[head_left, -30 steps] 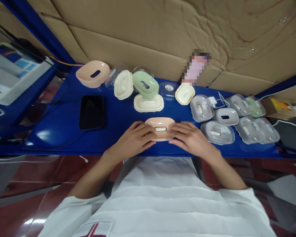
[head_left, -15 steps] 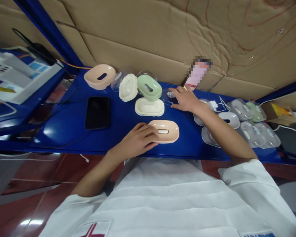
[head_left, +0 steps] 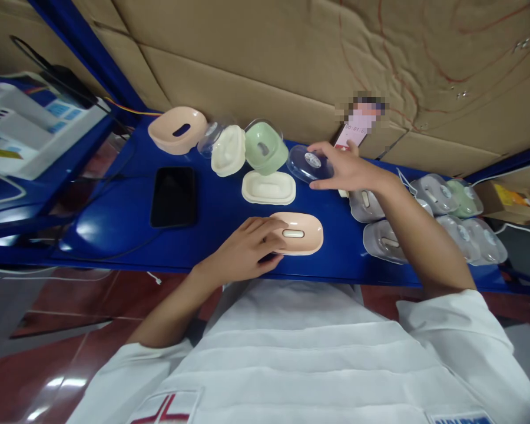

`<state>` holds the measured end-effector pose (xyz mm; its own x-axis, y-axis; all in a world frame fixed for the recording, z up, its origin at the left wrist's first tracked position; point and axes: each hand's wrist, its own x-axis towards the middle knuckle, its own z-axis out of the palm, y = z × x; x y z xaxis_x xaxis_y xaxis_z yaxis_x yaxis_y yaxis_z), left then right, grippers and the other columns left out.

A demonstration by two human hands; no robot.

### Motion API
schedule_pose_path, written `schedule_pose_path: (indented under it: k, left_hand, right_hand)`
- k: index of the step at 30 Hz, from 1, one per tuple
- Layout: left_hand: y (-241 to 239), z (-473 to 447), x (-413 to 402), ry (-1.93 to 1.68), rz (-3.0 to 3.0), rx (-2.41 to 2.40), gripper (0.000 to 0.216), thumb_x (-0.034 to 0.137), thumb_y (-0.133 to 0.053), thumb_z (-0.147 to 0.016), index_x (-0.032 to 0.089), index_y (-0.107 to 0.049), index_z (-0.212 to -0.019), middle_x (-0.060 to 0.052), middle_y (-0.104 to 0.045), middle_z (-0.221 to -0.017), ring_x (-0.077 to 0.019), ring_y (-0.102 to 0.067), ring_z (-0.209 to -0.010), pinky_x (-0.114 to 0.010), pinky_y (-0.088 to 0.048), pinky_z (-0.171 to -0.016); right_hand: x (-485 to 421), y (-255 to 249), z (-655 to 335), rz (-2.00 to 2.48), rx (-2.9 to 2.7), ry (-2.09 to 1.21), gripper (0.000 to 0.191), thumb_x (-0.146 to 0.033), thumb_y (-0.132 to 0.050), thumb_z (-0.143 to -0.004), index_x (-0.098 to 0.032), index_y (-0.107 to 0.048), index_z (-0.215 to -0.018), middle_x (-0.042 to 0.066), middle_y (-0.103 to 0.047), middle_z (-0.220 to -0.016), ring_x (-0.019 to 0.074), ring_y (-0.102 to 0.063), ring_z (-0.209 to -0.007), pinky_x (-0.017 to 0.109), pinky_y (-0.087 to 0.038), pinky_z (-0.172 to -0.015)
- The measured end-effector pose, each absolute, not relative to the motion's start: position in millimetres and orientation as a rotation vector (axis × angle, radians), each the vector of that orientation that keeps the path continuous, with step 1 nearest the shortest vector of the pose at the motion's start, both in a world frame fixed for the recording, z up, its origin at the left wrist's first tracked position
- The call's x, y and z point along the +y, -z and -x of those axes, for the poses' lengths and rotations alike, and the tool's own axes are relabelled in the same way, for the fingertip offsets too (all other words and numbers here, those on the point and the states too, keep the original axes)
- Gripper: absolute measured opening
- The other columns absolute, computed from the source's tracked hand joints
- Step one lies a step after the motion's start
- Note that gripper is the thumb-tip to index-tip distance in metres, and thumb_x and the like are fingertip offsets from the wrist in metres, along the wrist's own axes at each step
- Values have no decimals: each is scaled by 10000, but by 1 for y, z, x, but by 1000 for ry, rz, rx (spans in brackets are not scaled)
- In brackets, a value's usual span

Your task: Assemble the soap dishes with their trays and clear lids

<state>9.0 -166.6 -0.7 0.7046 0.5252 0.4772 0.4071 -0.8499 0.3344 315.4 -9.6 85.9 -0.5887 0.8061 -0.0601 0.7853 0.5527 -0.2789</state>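
Observation:
A peach soap dish (head_left: pixel 301 232) with a white slot insert lies near the front edge of the blue table (head_left: pixel 115 224). My left hand (head_left: pixel 247 250) rests on its left end, fingers curled over the rim and holding it. My right hand (head_left: pixel 348 169) is raised over the back of the table and grips a clear plastic lid (head_left: pixel 308 163) with a round sticker, lifted off the surface. A cream tray (head_left: pixel 268 188) lies between the lid and the peach dish.
At the back stand a peach dish (head_left: pixel 177 129), a cream dish (head_left: pixel 227 150) and a green dish (head_left: pixel 265 147). A black phone (head_left: pixel 174 196) lies to the left. Several lidded grey dishes (head_left: pixel 446 218) crowd the right end. Cardboard lines the wall behind.
My right hand left the peach dish, reached to the back of the table, took the clear lid and lifted it. My left hand stayed on the peach dish.

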Motion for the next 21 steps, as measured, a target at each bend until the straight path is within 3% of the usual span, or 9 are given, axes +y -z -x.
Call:
schedule_pose_path:
  k: [4,7,9,15,21]
  left_hand:
    - [1,-9,-168,-929,-2757,787,244,223,-698,-1039,215,-656,-1279,-157,-655,-1463,-334,-634,-1369,-484,-562,-1079]
    - [3,-9,-168,-1023,-2746,830,335,277,-733,-1034,217,-625,-1345,-174,-628,-1440,-335,-629,-1355,-479,-587,-1064]
    - [5,-9,-168,-1099,-2698,854,409,304,-761,-1024,238,-603,-1395,-168,-599,-1448,-326,-621,-1358,-482,-594,-1081]
    - [7,-9,-165,-1039,-2592,864,528,322,-765,-1039,270,-549,-1519,-165,-574,-1508,-331,-575,-1436,-522,-558,-1174]
    - [13,-4,-162,-1016,-2572,859,404,359,-793,-1027,230,-642,-1378,-153,-635,-1439,-313,-612,-1391,-498,-561,-1170]
  right_hand:
    - [-66,-92,-310,1185,-2764,-387,792,-543,-749,-956,-252,-455,-1631,176,-559,-1647,443,-550,-1494,764,-249,-1273]
    - [-109,-86,-306,1089,-2782,-388,695,-456,-695,-1028,-281,-475,-1664,162,-430,-1752,403,-477,-1581,644,-414,-1267]
    - [-132,-79,-305,1040,-2765,-434,678,-415,-676,-1055,-301,-458,-1687,137,-365,-1793,360,-442,-1619,569,-457,-1281]
    - [-162,-48,-302,957,-2743,-446,632,-408,-670,-1080,-354,-475,-1679,71,-347,-1808,325,-353,-1674,583,-407,-1341]
    - [-171,-18,-293,989,-2678,-257,626,-362,-650,-1091,-343,-458,-1687,99,-329,-1812,340,-264,-1705,650,-344,-1353]
